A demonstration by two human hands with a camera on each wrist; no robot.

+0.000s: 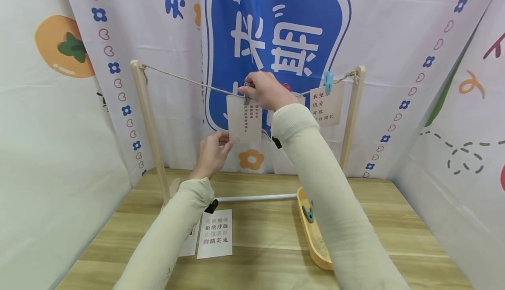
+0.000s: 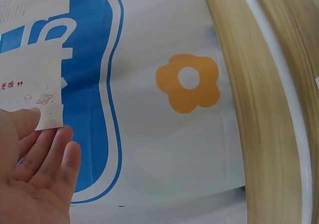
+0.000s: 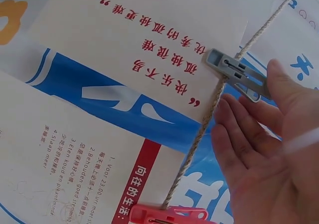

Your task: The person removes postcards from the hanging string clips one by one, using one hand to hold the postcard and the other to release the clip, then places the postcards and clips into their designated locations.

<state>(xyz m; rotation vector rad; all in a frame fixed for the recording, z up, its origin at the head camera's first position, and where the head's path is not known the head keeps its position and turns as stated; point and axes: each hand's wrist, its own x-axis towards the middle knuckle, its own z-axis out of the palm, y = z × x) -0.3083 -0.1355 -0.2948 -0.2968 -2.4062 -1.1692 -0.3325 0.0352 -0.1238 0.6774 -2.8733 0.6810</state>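
Note:
A cream card (image 1: 236, 121) with red lettering hangs on a twine line (image 1: 189, 80). At its top edge a grey clothespin (image 3: 237, 74) clips it to the twine, and my right hand (image 1: 268, 90) pinches the handle end between thumb and fingers. Lower down, my left hand (image 1: 213, 155) holds the card's bottom corner, thumb (image 2: 27, 122) in front and fingers behind. Beside this card hangs another with a red band (image 3: 134, 181), under a pink-red clothespin (image 3: 167, 215). Farther right, a light blue clothespin (image 1: 328, 81) holds one more card (image 1: 335, 108).
Two wooden posts (image 1: 147, 125) carry the twine before a printed cloth. On the wooden table lie white cards (image 1: 215, 248) at left and a white rod (image 1: 260, 198) behind. A yellow tray (image 1: 321, 262) with a green clothespin (image 1: 308, 214) sits partly under my right arm.

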